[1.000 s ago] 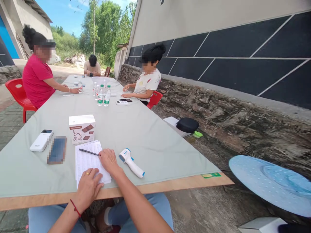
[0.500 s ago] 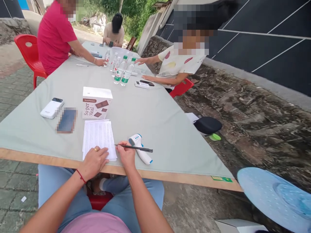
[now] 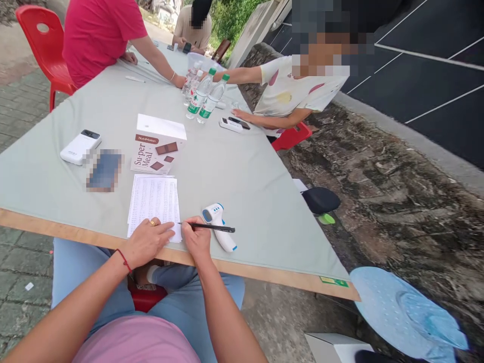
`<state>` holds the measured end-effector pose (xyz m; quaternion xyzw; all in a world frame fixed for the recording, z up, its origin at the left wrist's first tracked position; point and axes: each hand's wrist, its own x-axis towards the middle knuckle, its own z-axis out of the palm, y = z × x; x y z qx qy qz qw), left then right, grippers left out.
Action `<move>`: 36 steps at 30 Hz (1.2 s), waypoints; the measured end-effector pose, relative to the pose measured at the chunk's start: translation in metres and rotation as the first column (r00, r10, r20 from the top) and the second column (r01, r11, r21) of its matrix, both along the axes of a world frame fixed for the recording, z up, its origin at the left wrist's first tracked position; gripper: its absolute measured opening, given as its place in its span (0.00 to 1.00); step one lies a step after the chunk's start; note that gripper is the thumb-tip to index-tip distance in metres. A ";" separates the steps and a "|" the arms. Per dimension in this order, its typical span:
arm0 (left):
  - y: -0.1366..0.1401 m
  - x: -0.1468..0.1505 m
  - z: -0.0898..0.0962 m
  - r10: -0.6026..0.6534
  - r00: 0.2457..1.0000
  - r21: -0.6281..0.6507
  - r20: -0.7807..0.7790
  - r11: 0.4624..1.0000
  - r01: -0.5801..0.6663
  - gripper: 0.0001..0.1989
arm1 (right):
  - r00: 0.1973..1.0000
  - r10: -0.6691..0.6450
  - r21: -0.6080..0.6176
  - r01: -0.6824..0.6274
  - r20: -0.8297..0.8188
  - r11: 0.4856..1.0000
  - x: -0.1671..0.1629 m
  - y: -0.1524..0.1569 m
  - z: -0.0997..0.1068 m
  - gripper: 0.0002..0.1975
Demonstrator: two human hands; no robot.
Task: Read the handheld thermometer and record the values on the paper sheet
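Sheets of paper [image 3: 154, 197] covered in rows of small print or writing lie near the table's front edge. My left hand [image 3: 151, 242] rests flat on their lower part, fingers stretched out, a ring on one finger. Beside the papers' right edge, my right hand [image 3: 196, 243] is closed around a black pen [image 3: 214, 228]. The pen's tip points left, at the right margin of the top sheet; whether it touches cannot be made out. Just right of that hand lies a white and blue infrared thermometer [image 3: 219, 227]. A "Su-per Meal" box [image 3: 159, 146] stands behind the papers.
On the cloth-covered table [image 3: 264, 212] lie a white power bank [image 3: 80, 146] and a blurred phone [image 3: 105, 170]. Several water bottles [image 3: 200, 96] stand farther back. One person in red [image 3: 102, 40] and another in a patterned shirt [image 3: 298, 91] reach toward them. A blue hat [image 3: 408, 307] is at lower right.
The view has tilted and shifted slightly. The person in the patterned shirt now stretches an arm to the bottles, and the person in red leans farther in. My hands keep nearly the same pose.
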<state>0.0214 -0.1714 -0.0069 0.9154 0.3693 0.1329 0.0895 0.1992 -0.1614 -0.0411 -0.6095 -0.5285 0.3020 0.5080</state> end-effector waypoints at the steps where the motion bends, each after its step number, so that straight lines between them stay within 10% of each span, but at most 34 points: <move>1: 0.000 0.000 0.000 -0.001 1.000 0.026 -0.024 1.000 0.001 0.13 | 1.000 0.004 0.004 -0.004 0.006 1.000 0.000 0.000 0.000 0.07; 36: -0.001 0.000 0.000 0.007 0.997 0.091 -0.074 0.996 0.000 0.10 | 0.999 0.040 -0.020 -0.039 0.032 0.999 -0.001 0.001 0.000 0.07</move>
